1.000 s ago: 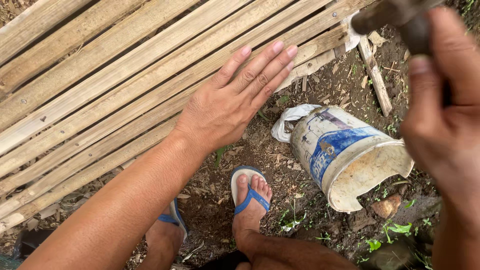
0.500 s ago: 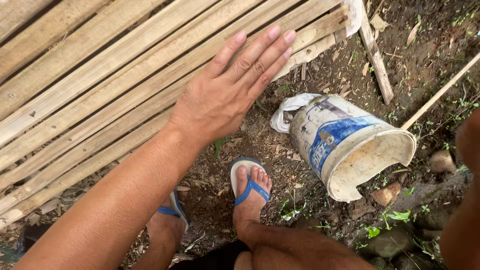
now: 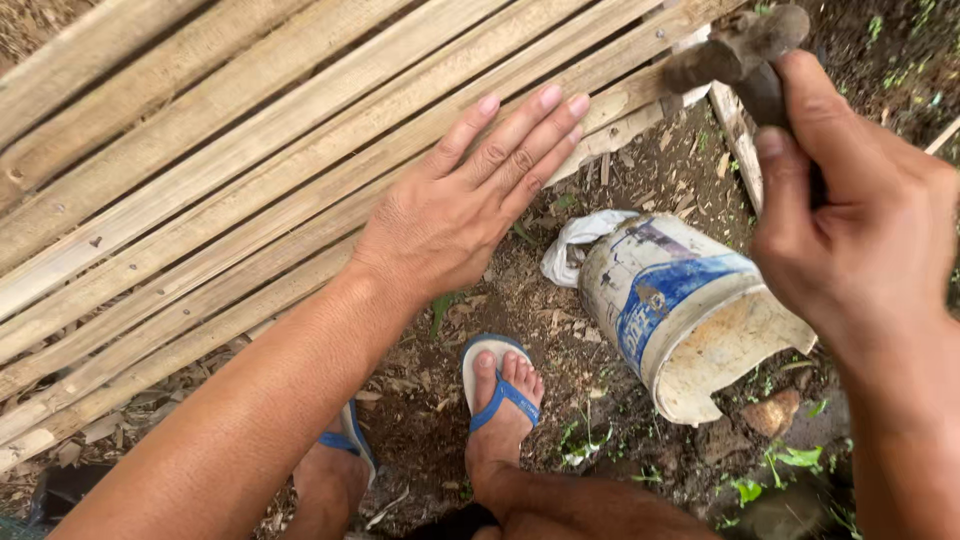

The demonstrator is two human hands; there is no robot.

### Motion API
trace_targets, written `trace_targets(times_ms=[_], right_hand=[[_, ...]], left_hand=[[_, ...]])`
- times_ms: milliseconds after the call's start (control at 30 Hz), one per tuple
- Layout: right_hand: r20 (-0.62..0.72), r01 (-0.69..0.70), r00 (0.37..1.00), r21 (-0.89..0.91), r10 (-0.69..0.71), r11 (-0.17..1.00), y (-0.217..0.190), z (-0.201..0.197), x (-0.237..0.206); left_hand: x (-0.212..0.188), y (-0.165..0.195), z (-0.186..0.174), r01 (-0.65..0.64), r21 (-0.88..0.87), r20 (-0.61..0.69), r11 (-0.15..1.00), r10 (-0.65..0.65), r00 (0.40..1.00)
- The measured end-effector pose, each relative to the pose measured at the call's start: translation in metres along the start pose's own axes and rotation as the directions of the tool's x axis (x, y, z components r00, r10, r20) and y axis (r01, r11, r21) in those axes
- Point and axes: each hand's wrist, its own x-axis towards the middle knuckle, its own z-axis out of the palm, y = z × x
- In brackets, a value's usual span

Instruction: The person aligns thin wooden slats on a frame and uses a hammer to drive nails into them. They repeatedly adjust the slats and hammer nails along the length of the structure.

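1. Head view: left hand [image 3: 455, 205] lies flat, fingers spread, palm down on bamboo slats [image 3: 200, 190].
2. Right hand [image 3: 850, 220] is clenched round hammer [image 3: 745, 50], raised just above the slats' end.
3. Bucket [image 3: 680, 310] lies tipped on dirt below the slats, near the flip-flop foot [image 3: 500, 395].

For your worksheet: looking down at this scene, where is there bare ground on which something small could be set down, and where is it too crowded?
Free: the dirt patch between the left hand, the tipped white bucket and the sandalled foot; also the soil at the upper right. Crowded: the bamboo slats packed close under the left hand, and near the right hand gripping the hammer.
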Motion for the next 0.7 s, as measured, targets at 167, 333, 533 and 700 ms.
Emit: trace_targets(times_ms=[167,333,533,700], right_hand=[[-0.137,-0.044,0.989,0.089,0.056,0.995,0.003,-0.018,-0.033],[-0.300,0.023,0.954,0.085,0.004,0.996,-0.010,-0.001,-0.032],[-0.161,0.029,0.987,0.024,-0.025,0.999,0.003,0.019,-0.005],[-0.322,0.023,0.947,0.094,0.009,0.995,0.001,0.013,-0.018]], left_hand=[[-0.002,0.001,0.001,-0.002,0.039,0.014,0.999,0.001,1.000],[-0.003,0.001,0.005,0.002,-0.010,0.000,1.000,-0.002,1.000],[-0.003,0.002,0.003,0.002,0.093,-0.008,0.996,-0.001,1.000],[-0.003,0.001,0.004,0.002,-0.018,0.004,1.000,-0.002,1.000]])
